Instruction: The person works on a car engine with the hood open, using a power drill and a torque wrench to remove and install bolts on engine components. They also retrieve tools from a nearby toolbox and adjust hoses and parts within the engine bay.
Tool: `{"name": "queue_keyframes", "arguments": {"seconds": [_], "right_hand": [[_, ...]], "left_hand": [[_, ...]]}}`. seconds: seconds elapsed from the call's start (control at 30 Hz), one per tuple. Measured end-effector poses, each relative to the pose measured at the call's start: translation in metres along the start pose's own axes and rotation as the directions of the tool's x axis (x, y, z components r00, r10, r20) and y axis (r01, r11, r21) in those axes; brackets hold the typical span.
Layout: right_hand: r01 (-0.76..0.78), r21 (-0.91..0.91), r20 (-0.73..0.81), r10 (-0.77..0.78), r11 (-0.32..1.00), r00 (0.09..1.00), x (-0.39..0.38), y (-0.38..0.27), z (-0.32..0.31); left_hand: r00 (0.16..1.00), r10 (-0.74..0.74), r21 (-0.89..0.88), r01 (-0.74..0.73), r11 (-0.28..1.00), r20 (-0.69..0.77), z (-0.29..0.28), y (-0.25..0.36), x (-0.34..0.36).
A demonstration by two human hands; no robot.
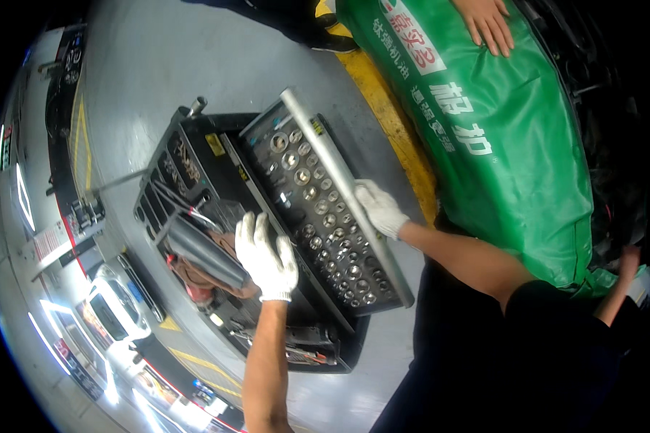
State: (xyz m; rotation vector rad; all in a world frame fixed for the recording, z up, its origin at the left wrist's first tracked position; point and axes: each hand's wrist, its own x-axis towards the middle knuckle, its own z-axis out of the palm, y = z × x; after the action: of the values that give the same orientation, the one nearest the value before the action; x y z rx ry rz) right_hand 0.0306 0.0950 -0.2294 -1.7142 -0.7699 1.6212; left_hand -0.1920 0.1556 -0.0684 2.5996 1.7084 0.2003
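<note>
A black tool cart (220,148) stands before me with its top drawer (303,119) pulled out toward my right. Rows of round metal sockets (320,208) in several sizes fill the drawer. My right hand (380,209), in a white glove, is closed on the drawer's silver outer edge, its fingertips partly hidden. Above the cart's top is my left hand (267,257), also gloved, with fingers stretched out and nothing in them. Near it on the cart top lie a dark grey tube-shaped thing (208,252) and a brown strap or hose (195,278).
A green fender cover (513,187) drapes a vehicle at the right, with another person's hand (487,25) resting on it. Another person's dark shoe (334,43) is at the far side. A yellow floor stripe (379,101) runs beside the cover. A white car (115,307) stands at far left.
</note>
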Motion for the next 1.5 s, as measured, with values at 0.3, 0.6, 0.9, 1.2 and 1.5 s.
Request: {"name": "queue_keyframes", "arguments": {"seconds": [0.3, 0.6, 0.9, 1.2, 1.5], "right_hand": [[0.034, 0.148, 0.208, -0.064, 0.988, 0.976, 0.219, -0.066, 0.123], [-0.053, 0.28, 0.274, -0.027, 0.959, 0.961, 0.249, -0.081, 0.131], [0.02, 0.022, 0.164, -0.024, 1.0, 0.986, 0.16, -0.047, 0.006], [0.025, -0.167, -0.041, -0.033, 0.986, 0.999, 0.051, 0.015, -0.129], [-0.025, -0.222, -0.041, 0.016, 0.975, 0.999, 0.047, 0.004, -0.138]], "left_hand": [[0.999, 0.032, -0.026, -0.032, 0.999, 0.006, 0.003, -0.003, 0.005], [1.0, 0.02, -0.047, -0.019, 0.999, 0.019, -0.002, -0.007, 0.001], [0.999, 0.02, -0.037, -0.021, 0.999, -0.042, -0.003, -0.008, 0.001], [0.997, 0.045, -0.086, -0.051, 0.995, -0.07, -0.002, -0.01, 0.004], [0.997, 0.034, -0.079, -0.04, 0.996, -0.072, -0.003, -0.004, 0.005]]}}
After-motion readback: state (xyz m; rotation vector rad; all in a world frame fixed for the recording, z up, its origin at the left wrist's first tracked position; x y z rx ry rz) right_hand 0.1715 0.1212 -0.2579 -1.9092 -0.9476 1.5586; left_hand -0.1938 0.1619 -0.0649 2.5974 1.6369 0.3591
